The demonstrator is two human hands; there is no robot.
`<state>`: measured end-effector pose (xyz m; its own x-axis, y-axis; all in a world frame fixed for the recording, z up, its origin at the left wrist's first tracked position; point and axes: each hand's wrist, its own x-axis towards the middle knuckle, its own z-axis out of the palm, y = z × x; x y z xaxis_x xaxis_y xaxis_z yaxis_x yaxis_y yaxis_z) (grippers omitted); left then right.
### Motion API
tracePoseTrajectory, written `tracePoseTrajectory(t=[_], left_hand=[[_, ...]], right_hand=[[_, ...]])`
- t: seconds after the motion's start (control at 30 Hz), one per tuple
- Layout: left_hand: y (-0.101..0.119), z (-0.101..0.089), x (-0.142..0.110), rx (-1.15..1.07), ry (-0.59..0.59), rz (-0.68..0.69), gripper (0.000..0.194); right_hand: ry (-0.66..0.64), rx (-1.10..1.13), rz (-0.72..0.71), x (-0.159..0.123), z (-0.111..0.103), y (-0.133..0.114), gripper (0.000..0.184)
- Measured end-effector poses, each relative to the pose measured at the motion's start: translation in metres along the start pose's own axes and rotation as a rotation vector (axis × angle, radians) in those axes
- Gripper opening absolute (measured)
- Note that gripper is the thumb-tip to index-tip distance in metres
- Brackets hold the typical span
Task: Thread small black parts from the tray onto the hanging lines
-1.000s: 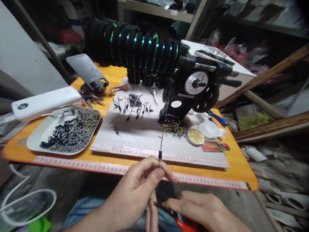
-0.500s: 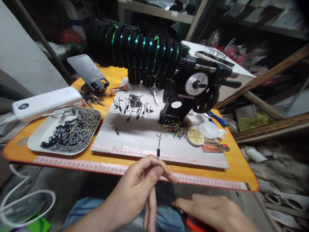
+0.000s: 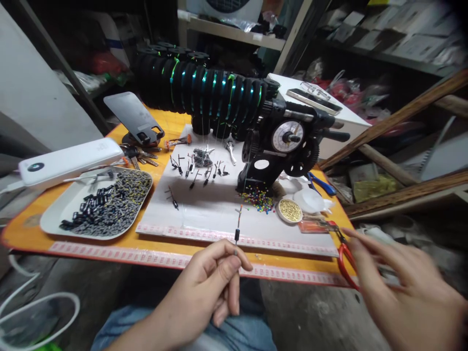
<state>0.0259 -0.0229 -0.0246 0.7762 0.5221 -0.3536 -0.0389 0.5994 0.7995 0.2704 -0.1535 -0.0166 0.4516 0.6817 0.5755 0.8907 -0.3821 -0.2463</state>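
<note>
My left hand point(image 3: 208, 285) pinches the lower end of a thin upright float rig point(image 3: 237, 229), a black bead on a wire with a coloured tip, held just in front of the orange table's edge point(image 3: 109, 251). My right hand point(image 3: 405, 287) is out to the right, blurred, its fingers around red-handled pliers point(image 3: 343, 253) near the table's right corner. A thin line runs up from the rig toward the black winding machine point(image 3: 278, 146).
A white mat point(image 3: 219, 204) carries several small black rigs, a heap of coloured beads point(image 3: 258, 199) and a dish of gold beads point(image 3: 289, 210). A tray of black tubes point(image 3: 106, 200), a white power bank point(image 3: 69, 161), keys and a phone stand lie left. Wooden planks clutter the right.
My right hand has swung from below the left hand up and out to the right with the red pliers. The left hand keeps its pinch on the rig. The view tilted down slightly.
</note>
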Motion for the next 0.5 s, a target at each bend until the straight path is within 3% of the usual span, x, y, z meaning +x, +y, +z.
tracePoseTrajectory(t=[0.03, 0.13, 0.17, 0.27, 0.37, 0.5], left_hand=[[0.000, 0.000, 0.000, 0.014, -0.002, -0.003, 0.026], [-0.001, 0.001, -0.001, 0.070, -0.012, -0.011, 0.030], [-0.001, 0.001, -0.001, 0.092, -0.018, -0.006, 0.032], [0.001, -0.002, 0.000, 0.136, -0.037, 0.052, 0.041], [0.001, -0.006, 0.000, 0.167, 0.004, 0.098, 0.045], [-0.013, -0.011, -0.007, 0.287, 0.028, 0.086, 0.055]], right_hand=[[-0.070, 0.230, -0.007, 0.007, 0.005, -0.026, 0.022], [-0.536, 0.901, 0.117, 0.026, 0.023, -0.094, 0.032], [-0.633, 1.047, 0.160, 0.030, 0.029, -0.110, 0.029], [-0.648, 1.093, 0.138, 0.037, 0.038, -0.133, 0.017], [-0.597, 1.099, 0.101, 0.037, 0.036, -0.136, 0.013], [-0.676, 1.561, 0.401, 0.035, 0.035, -0.136, 0.017]])
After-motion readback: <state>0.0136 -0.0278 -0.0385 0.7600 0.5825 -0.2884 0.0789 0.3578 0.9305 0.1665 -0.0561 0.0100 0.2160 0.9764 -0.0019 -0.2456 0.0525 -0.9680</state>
